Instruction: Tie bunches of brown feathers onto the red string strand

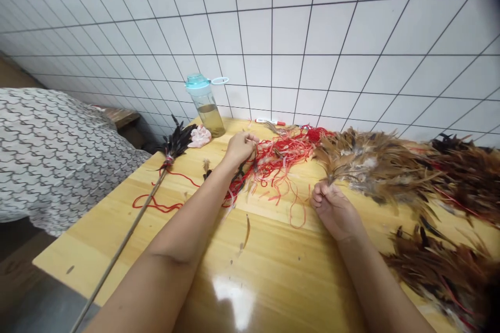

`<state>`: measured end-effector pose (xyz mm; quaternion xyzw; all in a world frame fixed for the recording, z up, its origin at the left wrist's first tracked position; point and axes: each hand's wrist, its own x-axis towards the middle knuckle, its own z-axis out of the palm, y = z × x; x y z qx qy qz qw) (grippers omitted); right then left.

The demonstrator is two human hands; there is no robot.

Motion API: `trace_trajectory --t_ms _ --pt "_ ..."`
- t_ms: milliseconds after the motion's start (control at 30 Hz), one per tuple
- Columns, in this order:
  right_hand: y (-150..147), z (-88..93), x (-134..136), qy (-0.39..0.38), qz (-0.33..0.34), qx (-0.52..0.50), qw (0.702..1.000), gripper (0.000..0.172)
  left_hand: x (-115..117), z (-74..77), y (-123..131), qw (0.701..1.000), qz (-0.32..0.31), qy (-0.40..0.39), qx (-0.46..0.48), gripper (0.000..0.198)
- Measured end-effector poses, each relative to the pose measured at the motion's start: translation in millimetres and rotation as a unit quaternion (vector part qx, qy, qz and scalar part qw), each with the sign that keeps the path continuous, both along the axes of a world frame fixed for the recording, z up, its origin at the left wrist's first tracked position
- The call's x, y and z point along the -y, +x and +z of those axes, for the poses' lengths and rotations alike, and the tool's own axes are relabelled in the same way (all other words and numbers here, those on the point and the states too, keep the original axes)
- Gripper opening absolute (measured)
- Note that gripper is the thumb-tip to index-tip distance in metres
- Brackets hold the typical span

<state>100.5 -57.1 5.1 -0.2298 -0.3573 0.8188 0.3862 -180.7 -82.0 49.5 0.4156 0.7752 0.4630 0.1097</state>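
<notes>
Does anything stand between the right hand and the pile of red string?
Between the right hand and the near edge of the red string pile, only a few loose strands lie on the table. Toward the pile's far right end, brown feathers just beyond the hand come between.

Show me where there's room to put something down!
The wooden tabletop is mostly bare between the left forearm and right forearm, nearer than the loose curved feather. It's crowded behind, with tangled red strings, and rightward, with brown feather bunches.
</notes>
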Motion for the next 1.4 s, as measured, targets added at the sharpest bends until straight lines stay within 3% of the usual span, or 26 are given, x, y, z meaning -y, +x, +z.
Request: trace_trajectory --t_ms 67,167,267,533,800,967,1167,1400 --pt "-1 -1.1 0 -0.003 -0.003 0.0 1.0 0.026 5 -0.6 -16 0.999 0.015 -0.039 0.009 0.027" --pt "-2 -3.3 1 -0.001 -0.008 0.0 1.0 0.029 8 -3.6 -31 0.998 0.052 -0.007 -0.025 0.03" --pt "-2 -5.0 1 0.008 -0.009 0.002 1.0 0.03 4 -6.3 -38 0.997 0.047 0.003 -0.061 0.026" --pt "-3 -6.0 1 0.007 -0.008 0.008 1.0 0.027 -43 -6.8 -48 0.968 -0.003 -0.168 -0.186 0.02" --pt "-3 -5.0 1 -0.021 -0.018 0.01 1.0 0.028 -67 -11.5 -93 0.962 0.104 -0.192 -0.165 0.028" --pt "-3 -5.5 1 -0.017 -0.019 0.02 0.999 0.027 -77 -21.8 -119 0.961 0.113 -0.207 -0.147 0.024" --pt "-3 -10.7 1 0.0 -0.028 0.037 0.999 0.025 -93 -38.9 -123 0.962 0.108 -0.204 -0.145 0.024" --pt "-2 -7.4 5 0.0 -0.035 0.082 0.996 0.027 -119 -42.5 -123 0.964 0.106 -0.193 -0.148 0.026"
